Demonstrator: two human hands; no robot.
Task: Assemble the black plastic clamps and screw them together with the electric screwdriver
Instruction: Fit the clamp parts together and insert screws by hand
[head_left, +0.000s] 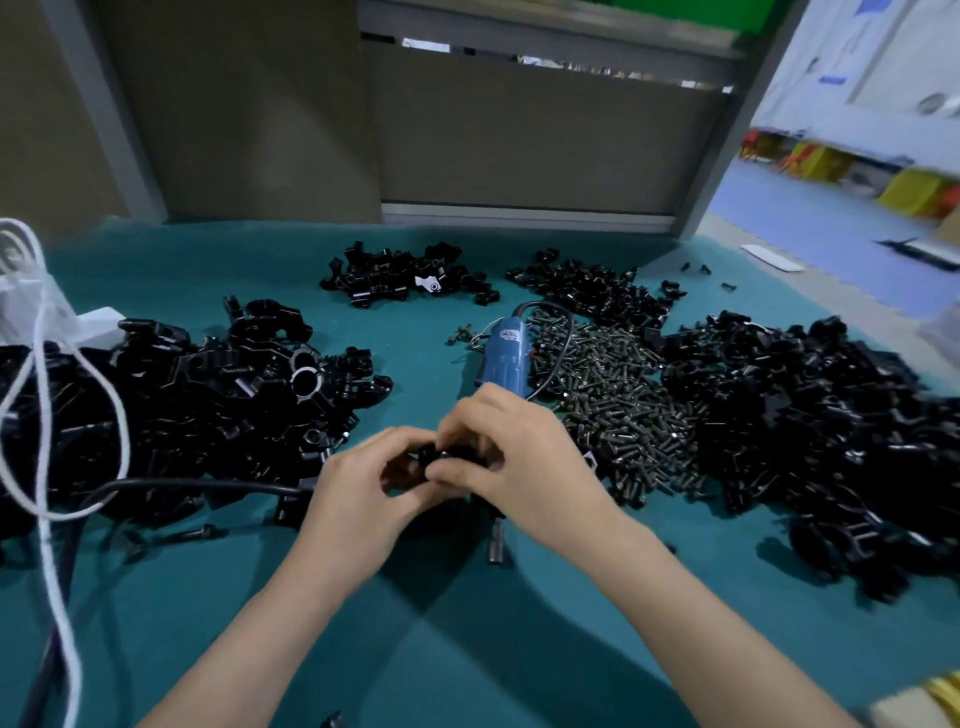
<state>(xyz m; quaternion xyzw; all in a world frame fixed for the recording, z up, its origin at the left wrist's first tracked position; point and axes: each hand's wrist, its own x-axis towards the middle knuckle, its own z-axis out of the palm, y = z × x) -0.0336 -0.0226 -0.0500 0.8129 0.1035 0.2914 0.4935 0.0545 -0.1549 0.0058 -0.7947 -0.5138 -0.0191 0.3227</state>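
At the table's centre both hands meet around a small black plastic clamp (435, 458), mostly hidden by fingers. My left hand (363, 499) grips it from the left with curled fingers. My right hand (511, 462) pinches it from the right. Just behind my right hand lies the blue electric screwdriver (503, 353), and its dark tip (496, 540) pokes out below my right wrist. A heap of dark screws (618, 410) lies to the right of the screwdriver.
Large piles of black clamp parts lie at the left (182, 415) and right (810, 431), with two smaller piles at the back (405, 275) (592, 291). A black cable (208, 486) and a white cord (44, 415) cross the green table (467, 649) at the left.
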